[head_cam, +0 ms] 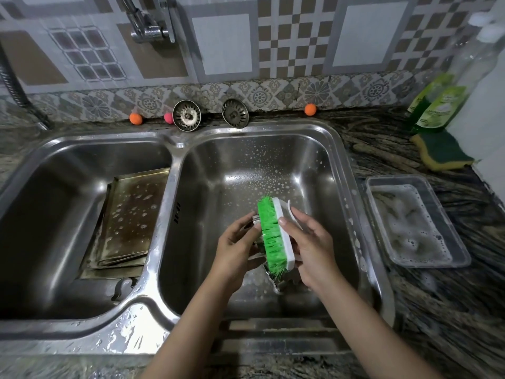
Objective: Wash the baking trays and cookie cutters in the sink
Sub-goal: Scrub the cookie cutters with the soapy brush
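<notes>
Over the right basin of the steel sink [322, 138], the right hand [308, 247] grips a white brush [276, 236] with green bristles, pressed against a small metal piece, probably a cookie cutter [255, 220], pinched in the left hand [236, 247]. Baking trays [128, 220] lean stacked in the left basin, spotted with suds. On the dark marbled counter [382, 149] to the right sit a clear tub [415, 222] of soapy water, a sponge [442, 150] and green soap bottles [437, 105]. Two strainers [187, 115] lean against the far patterned tile wall [224, 45], below the tap [147, 26].
</notes>
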Demonstrator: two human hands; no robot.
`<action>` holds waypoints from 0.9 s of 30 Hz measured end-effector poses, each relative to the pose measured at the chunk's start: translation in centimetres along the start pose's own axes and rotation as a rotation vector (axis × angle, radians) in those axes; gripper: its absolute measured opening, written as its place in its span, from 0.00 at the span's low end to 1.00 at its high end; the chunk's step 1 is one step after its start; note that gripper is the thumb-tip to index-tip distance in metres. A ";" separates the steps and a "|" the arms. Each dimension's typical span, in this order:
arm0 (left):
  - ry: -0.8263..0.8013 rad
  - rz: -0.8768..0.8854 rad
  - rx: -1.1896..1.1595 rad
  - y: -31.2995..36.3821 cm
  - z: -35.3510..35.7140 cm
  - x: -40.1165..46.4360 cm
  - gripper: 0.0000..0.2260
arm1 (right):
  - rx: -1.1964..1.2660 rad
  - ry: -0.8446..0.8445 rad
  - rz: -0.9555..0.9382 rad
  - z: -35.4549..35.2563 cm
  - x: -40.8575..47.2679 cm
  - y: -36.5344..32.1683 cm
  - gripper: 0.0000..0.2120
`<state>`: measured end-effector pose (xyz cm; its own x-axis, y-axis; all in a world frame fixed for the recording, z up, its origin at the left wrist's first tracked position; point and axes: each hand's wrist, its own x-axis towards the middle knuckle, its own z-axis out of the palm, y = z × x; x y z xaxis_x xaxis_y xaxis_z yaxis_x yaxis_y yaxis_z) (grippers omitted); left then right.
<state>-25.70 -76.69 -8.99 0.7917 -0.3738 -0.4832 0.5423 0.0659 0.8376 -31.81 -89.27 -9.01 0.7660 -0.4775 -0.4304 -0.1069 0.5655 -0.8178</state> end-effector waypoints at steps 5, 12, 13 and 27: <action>-0.041 -0.024 -0.079 0.4 0.3 -0.5 0.11 | -0.120 0.096 -0.117 0.9 0.7 0.1 0.21; -0.018 -0.047 -0.181 0.1 -0.4 -1.0 0.12 | -0.162 0.175 -0.061 0.7 3.1 -0.1 0.21; 0.024 -0.040 -0.221 0.3 -0.5 -0.6 0.12 | -0.159 0.146 -0.034 0.9 2.4 -0.1 0.21; -0.034 -0.038 -0.110 1.0 -2.5 -1.9 0.12 | -0.209 0.247 -0.143 2.3 3.8 -0.5 0.22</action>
<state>-26.02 -73.59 -7.88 0.7607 -0.4093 -0.5037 0.6010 0.1510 0.7849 -27.40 -89.79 -9.38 0.6089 -0.7046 -0.3645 -0.1572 0.3433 -0.9260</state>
